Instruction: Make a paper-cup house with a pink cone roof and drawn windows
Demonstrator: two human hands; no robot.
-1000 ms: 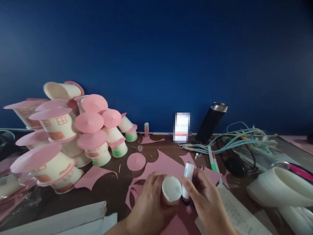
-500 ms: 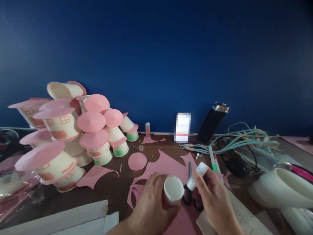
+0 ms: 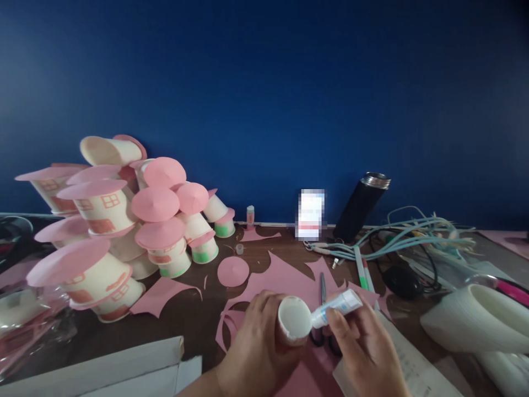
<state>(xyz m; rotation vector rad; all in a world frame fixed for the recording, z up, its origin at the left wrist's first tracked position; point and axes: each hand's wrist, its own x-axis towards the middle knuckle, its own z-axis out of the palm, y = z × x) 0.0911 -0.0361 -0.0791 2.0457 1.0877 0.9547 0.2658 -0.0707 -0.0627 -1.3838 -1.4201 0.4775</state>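
Observation:
My left hand [image 3: 258, 336] is wrapped round a small white paper cup [image 3: 295, 320], its round end with a raised rim turned up towards me. In my right hand [image 3: 366, 342] I grip a white glue stick [image 3: 336, 307] with blue print. The glue stick leans, its lower left end at the right side of the cup's rim; whether it touches is hard to tell. Beneath my hands lie cut pink paper [image 3: 276, 281] and dark-handled scissors [image 3: 323, 284], partly hidden. A pink paper cone [image 3: 233, 271] rests on the table left of the cup.
Stacked paper-cup houses with pink roofs [image 3: 155, 203] fill the left. A small bottle [image 3: 250, 218], a lit phone [image 3: 311, 215] and a black flask [image 3: 361, 207] stand along the blue wall. Cables [image 3: 413, 240] and nested paper cups [image 3: 463, 317] lie right. A white box [image 3: 103, 366] is front left.
The glue stick has tilted flatter, and its lower end has moved left to the cup's rim. My right hand has shifted slightly with it. My left hand and the cup stay nearly still.

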